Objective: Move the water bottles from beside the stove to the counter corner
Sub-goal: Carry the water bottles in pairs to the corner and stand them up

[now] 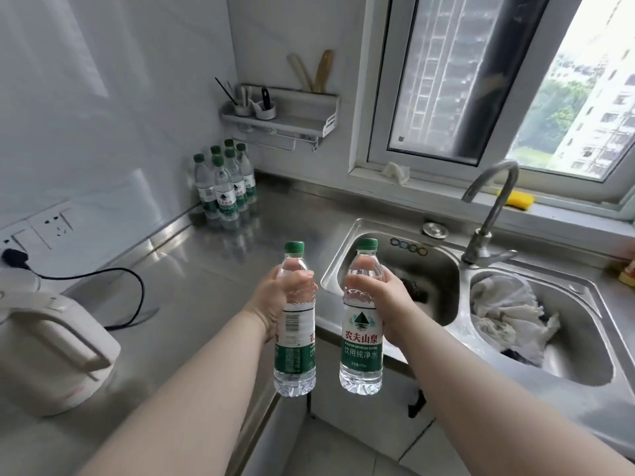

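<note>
Green labels reading 农夫山泉 and 饮用纯净水 on the right bottle (361,317), gripped upright by the right hand (385,297); left bottle (294,321) clasped by the left hand (278,300), both held off the counter edge. Bare steel counter (192,276) ahead; bottle cluster (225,183) in the corner

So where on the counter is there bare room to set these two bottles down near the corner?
Bare steel counter lies between the bottle cluster in the corner and the sink, and also along the left wall toward the kettle. The corner itself is crowded. Left hand and right hand each hold a bottle.
</note>
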